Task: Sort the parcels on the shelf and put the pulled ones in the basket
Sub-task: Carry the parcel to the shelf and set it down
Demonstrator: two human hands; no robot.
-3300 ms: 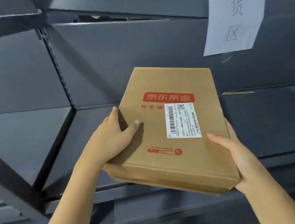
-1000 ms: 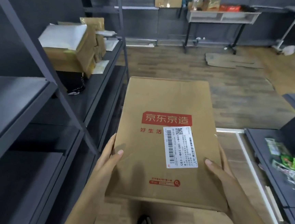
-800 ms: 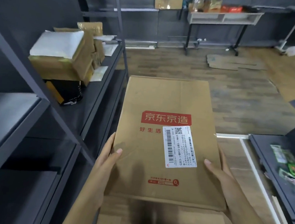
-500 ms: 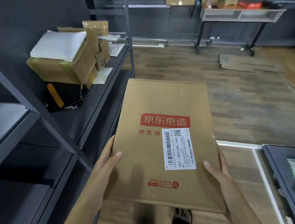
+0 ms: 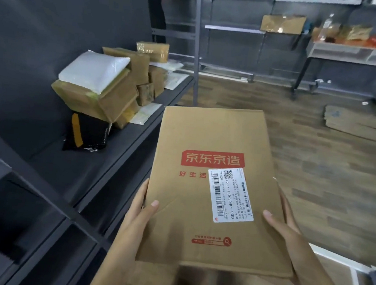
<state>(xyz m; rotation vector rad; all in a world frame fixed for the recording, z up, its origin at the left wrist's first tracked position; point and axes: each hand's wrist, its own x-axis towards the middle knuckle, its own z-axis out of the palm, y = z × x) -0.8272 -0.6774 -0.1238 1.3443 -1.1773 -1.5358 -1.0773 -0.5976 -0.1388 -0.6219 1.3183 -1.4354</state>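
A flat brown cardboard parcel (image 5: 208, 135) with a red logo and a white shipping label is held level in front of me, over the aisle floor. My left hand (image 5: 138, 215) grips its left edge with the thumb on top. My right hand (image 5: 283, 228) grips its right edge the same way. To the left, the dark shelf (image 5: 103, 164) carries a pile of brown parcels (image 5: 118, 95), a white padded mailer (image 5: 93, 71) on top and a black bag (image 5: 85, 133) beside it. No basket is in view.
A shelf upright (image 5: 196, 45) stands just beyond the parcel pile. Flattened cardboard (image 5: 352, 122) lies on the wooden floor to the right. A wheeled table (image 5: 354, 54) with goods stands at the back right. Lower shelf levels run along my left.
I have turned away from the shelf face into the aisle. Over the last second the view has shifted nearer to the parcel pile, with both hands still holding the parcel the same way.
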